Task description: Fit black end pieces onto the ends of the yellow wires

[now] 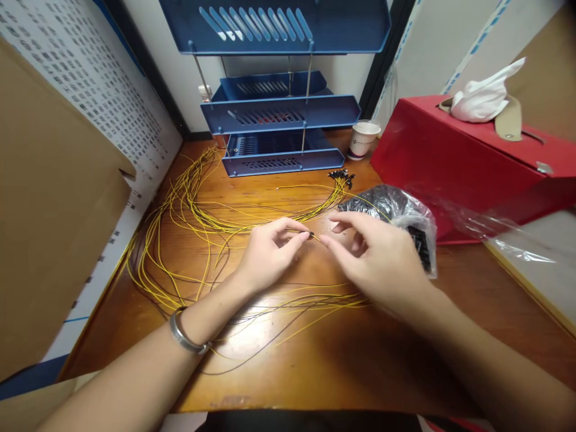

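Observation:
My left hand (270, 249) pinches a small black connector at the end of a thin yellow wire (316, 237) above the wooden desk (351, 354). My right hand (371, 255) is just to its right, thumb and forefinger pinched on the same wire's tip. Behind my right hand lies a clear plastic bag of small black parts (400, 213). A bundle of yellow wires (189, 222) loops across the left of the desk, with several black-capped ends (342, 176) gathered near the trays.
A blue stacked letter tray (279, 114) stands at the back. A paper cup (363, 139) sits beside it. A red box (468, 162) with a white tissue on top fills the right side. Cardboard (49, 210) leans on the left.

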The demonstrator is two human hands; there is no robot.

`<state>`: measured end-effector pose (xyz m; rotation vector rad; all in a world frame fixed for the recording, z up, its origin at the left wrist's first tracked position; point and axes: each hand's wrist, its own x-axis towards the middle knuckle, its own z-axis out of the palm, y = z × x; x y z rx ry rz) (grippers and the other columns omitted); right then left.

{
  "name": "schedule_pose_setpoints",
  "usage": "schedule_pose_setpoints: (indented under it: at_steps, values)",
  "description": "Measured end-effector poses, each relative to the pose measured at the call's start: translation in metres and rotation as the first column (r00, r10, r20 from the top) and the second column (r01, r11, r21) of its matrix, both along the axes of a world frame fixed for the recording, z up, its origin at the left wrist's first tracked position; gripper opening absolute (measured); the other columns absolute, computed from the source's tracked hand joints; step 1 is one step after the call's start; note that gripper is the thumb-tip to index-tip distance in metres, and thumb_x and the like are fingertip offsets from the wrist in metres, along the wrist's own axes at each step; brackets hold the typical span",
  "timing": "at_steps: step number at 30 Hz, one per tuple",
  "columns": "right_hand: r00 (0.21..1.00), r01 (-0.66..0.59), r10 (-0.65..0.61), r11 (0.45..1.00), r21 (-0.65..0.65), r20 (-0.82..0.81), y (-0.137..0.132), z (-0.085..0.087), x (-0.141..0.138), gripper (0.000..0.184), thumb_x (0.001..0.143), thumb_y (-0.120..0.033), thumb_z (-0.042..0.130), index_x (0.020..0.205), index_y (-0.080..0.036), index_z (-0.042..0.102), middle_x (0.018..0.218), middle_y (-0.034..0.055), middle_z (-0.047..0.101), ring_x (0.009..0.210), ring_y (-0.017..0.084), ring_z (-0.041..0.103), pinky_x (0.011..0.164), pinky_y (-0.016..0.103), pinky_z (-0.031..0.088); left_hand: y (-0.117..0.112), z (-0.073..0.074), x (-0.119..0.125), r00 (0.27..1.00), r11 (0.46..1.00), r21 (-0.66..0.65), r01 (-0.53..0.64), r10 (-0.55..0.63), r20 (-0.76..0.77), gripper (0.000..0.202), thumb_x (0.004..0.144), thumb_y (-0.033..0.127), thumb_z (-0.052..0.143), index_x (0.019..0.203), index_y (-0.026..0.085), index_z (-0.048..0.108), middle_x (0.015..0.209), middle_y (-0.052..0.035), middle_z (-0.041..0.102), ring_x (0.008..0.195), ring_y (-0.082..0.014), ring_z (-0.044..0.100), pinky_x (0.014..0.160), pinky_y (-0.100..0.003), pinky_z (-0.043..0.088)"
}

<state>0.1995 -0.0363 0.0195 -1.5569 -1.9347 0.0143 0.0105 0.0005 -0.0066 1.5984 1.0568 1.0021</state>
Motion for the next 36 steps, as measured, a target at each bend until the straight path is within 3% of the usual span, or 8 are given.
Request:
schedule_pose_setpoints:
  at_steps: [4, 9, 16, 23, 30, 36]
  values:
    - [0.994, -0.105, 0.104, 0.994, 0.023, 0.026, -0.006, -0.015, -0.005, 0.018, 0.089, -0.027, 0.064, 0.101, -0.018, 0.072, 0.082, 0.0039, 0.077, 0.068, 0.018, 0.068, 0.064, 0.029, 0.047, -0.003, 0.002, -0.001, 1.000, 1.000, 0.026, -0.012, 0.012, 0.010, 0.016, 0.084, 0.031, 0.072, 0.086, 0.015, 0.072, 0.071, -0.0055, 0.074, 0.065, -0.0164, 0.071, 0.053, -0.022, 0.053]
    - [0.984, -0.166, 0.159, 0.981, 0.096, 0.075, -0.009, -0.017, -0.003, 0.016, 0.094, -0.020, 0.056, 0.094, -0.018, 0.072, 0.082, 0.0042, 0.075, 0.069, 0.017, 0.067, 0.066, 0.029, 0.046, -0.005, 0.003, -0.001, 1.000, 0.999, 0.043, -0.010, 0.010, 0.009, 0.016, 0.084, 0.031, 0.072, 0.083, 0.015, 0.072, 0.074, -0.0068, 0.076, 0.071, -0.0184, 0.074, 0.056, -0.023, 0.056]
    - [0.978, -0.207, 0.202, 0.971, 0.118, 0.053, -0.011, -0.018, -0.006, 0.017, 0.097, -0.019, 0.053, 0.094, -0.017, 0.069, 0.079, 0.0033, 0.071, 0.062, 0.014, 0.062, 0.060, 0.027, 0.043, -0.004, 0.004, -0.005, 0.997, 0.993, 0.112, 0.036, -0.027, -0.079, 0.016, 0.086, 0.028, 0.070, 0.096, 0.017, 0.078, 0.078, -0.0059, 0.078, 0.076, -0.0192, 0.075, 0.056, -0.022, 0.057]
    - [0.984, -0.178, 0.180, 0.980, 0.088, -0.010, -0.013, -0.020, -0.008, 0.015, 0.097, -0.020, 0.053, 0.093, -0.019, 0.067, 0.081, 0.0029, 0.070, 0.065, 0.014, 0.063, 0.061, 0.027, 0.043, -0.005, 0.004, -0.007, 0.987, 0.973, 0.205, 0.105, -0.077, -0.140, 0.016, 0.087, 0.027, 0.069, 0.095, 0.019, 0.079, 0.081, -0.0056, 0.079, 0.073, -0.0181, 0.076, 0.057, -0.022, 0.057]
    - [0.990, -0.138, 0.137, 0.986, 0.097, 0.015, -0.015, -0.020, -0.008, 0.012, 0.096, -0.022, 0.055, 0.092, -0.018, 0.066, 0.078, 0.0020, 0.068, 0.063, 0.014, 0.061, 0.059, 0.027, 0.041, -0.005, 0.002, -0.007, 0.986, 0.972, 0.226, 0.071, -0.034, -0.165, 0.016, 0.087, 0.028, 0.070, 0.095, 0.017, 0.080, 0.082, -0.0068, 0.080, 0.066, -0.0168, 0.074, 0.055, -0.022, 0.055]
    - [0.989, -0.146, 0.143, 0.983, 0.114, 0.034, -0.014, -0.018, -0.006, 0.014, 0.097, -0.021, 0.053, 0.089, -0.019, 0.065, 0.076, 0.0018, 0.067, 0.064, 0.014, 0.062, 0.062, 0.027, 0.042, -0.003, 0.002, -0.007, 0.988, 0.959, 0.269, 0.083, -0.043, -0.150, 0.016, 0.086, 0.026, 0.071, 0.098, 0.018, 0.079, 0.089, -0.0058, 0.080, 0.070, -0.0157, 0.075, 0.065, -0.023, 0.059]
